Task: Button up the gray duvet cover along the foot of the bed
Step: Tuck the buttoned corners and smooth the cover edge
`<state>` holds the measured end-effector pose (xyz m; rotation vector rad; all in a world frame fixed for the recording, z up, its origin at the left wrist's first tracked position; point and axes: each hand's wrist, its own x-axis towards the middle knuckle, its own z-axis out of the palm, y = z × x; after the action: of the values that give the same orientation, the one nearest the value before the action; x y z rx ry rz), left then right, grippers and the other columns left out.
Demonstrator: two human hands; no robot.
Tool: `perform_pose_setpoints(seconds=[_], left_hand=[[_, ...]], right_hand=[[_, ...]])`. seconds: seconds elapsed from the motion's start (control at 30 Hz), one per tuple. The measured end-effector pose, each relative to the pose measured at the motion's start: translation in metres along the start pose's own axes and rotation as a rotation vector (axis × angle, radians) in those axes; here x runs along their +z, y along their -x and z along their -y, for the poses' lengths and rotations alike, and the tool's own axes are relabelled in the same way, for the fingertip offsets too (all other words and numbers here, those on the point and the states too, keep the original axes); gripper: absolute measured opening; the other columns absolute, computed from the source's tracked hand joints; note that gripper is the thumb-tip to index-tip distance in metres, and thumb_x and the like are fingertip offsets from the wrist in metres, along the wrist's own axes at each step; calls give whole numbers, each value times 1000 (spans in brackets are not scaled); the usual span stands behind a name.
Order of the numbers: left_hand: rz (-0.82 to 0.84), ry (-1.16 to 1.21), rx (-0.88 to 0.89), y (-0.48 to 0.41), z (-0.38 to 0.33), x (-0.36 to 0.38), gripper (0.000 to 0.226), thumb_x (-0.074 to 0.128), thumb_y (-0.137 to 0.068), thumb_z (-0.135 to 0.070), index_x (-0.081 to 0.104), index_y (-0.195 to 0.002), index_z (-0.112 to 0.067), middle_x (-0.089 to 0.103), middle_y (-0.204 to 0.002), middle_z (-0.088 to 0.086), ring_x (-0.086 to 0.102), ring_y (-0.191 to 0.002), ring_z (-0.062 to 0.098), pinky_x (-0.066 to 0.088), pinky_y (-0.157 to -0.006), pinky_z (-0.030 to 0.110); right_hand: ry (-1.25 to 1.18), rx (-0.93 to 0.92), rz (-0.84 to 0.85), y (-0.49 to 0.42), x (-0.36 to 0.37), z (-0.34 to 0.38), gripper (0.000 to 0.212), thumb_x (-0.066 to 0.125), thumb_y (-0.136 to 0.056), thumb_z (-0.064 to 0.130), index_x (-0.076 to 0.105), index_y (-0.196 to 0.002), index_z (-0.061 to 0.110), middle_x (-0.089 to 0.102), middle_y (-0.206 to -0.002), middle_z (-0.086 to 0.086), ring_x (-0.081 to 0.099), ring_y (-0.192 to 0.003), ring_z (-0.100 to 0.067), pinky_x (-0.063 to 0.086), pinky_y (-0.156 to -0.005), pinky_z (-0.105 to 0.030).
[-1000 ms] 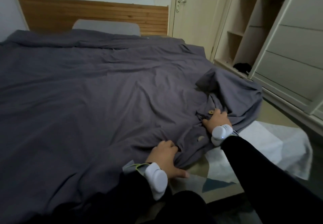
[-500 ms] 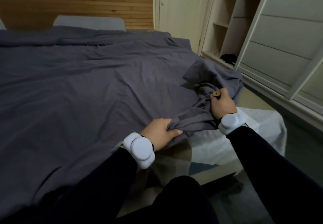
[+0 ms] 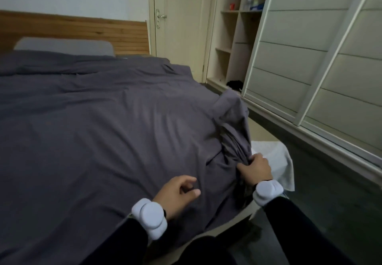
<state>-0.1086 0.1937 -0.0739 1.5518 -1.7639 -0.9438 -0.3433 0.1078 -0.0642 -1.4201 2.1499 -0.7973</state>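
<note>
The gray duvet cover [image 3: 103, 130] lies spread over the bed [image 3: 82, 31], its foot edge bunched into folds at the right corner. With the cloth gathered so tightly (no button or hole shows just now), a button could easily end up in the wrong hole. The right hand [image 3: 255, 168] clutches those folds, fingers curled into them. The left hand [image 3: 175, 194] rests on the cover, fingers loosely curled, holding nothing.

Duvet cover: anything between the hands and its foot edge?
Nothing visible. The right hand grips bunched folds of the gray duvet cover at the foot corner; the left hand is directly over it, loosely curled, holding nothing. Only the cover's own folds hide the edge there.
</note>
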Motion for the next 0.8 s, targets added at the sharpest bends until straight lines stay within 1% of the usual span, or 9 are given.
perform_pose_setpoints(seconds=[0.1, 0.2, 0.27, 0.33, 0.4, 0.47, 0.57, 0.73, 0.8], left_hand=[[-56, 27, 11, -33, -7, -3, 37, 60, -86, -24, 55, -122, -21, 58, -114, 0, 55, -99, 9, 34, -83, 10], [-42, 9, 20, -69, -15, -1, 38, 58, -87, -20, 55, -124, -19, 59, -123, 3, 55, -100, 9, 36, -83, 11], [14, -2, 12, -88, -16, 8, 42, 60, -86, -21, 53, -127, -18, 59, -125, 2, 56, -108, 11, 35, -85, 10], [63, -61, -10, -98, -13, 18, 48, 64, -80, -31, 54, -127, -21, 57, -120, -2, 55, -112, 12, 36, -93, 13], [84, -99, -11, -107, 2, 29, 59, 63, -68, -47, 58, -123, -27, 57, -117, -2, 57, -111, 15, 42, -99, 22], [81, -116, -15, -108, 10, 33, 54, 65, -74, -41, 56, -125, -29, 54, -116, 2, 56, -108, 17, 42, -97, 22], [50, -149, 23, -110, 20, 36, 47, 63, -83, -29, 50, -128, -29, 46, -110, 0, 50, -95, 13, 35, -84, 9], [34, -157, 41, -109, 21, 40, 47, 66, -81, -28, 54, -126, -24, 50, -107, 5, 51, -87, 14, 34, -80, 10], [51, -176, 22, -106, 17, 39, 54, 64, -76, -41, 55, -127, -24, 53, -112, 8, 53, -93, 17, 37, -84, 14]], right_hand=[[-21, -209, -172, -17, -2, 30, 60, 69, -71, 31, 48, -123, 11, 49, -124, -18, 44, -117, -40, 40, -95, -46], [17, -344, -138, -48, 8, 60, 55, 65, -76, 30, 49, -125, 13, 51, -127, -18, 45, -119, -39, 40, -97, -44], [109, -347, -38, -71, 21, 72, 57, 63, -80, 35, 46, -130, 15, 50, -130, -17, 44, -123, -38, 42, -98, -44], [209, -290, 47, -89, 35, 78, 63, 61, -82, 44, 42, -134, 16, 46, -136, -15, 41, -128, -37, 41, -100, -45], [310, -212, 39, -103, 46, 76, 68, 59, -81, 51, 40, -135, 14, 42, -139, -13, 38, -130, -36, 39, -100, -46], [361, -160, -18, -115, 53, 68, 64, 58, -83, 49, 39, -132, 12, 40, -138, -14, 37, -129, -37, 40, -98, -46], [197, -96, -22, -129, 51, 55, 53, 53, -88, 37, 36, -129, 8, 45, -136, -21, 44, -125, -39, 40, -96, -43], [-252, -29, 58, -145, 23, 34, 53, 56, -88, 41, 49, -124, 2, 57, -129, -20, 53, -120, -37, 39, -93, -34], [-377, -21, 25, -143, 4, 25, 49, 54, -91, 37, 53, -122, -1, 57, -129, -21, 52, -122, -37, 38, -96, -34]])
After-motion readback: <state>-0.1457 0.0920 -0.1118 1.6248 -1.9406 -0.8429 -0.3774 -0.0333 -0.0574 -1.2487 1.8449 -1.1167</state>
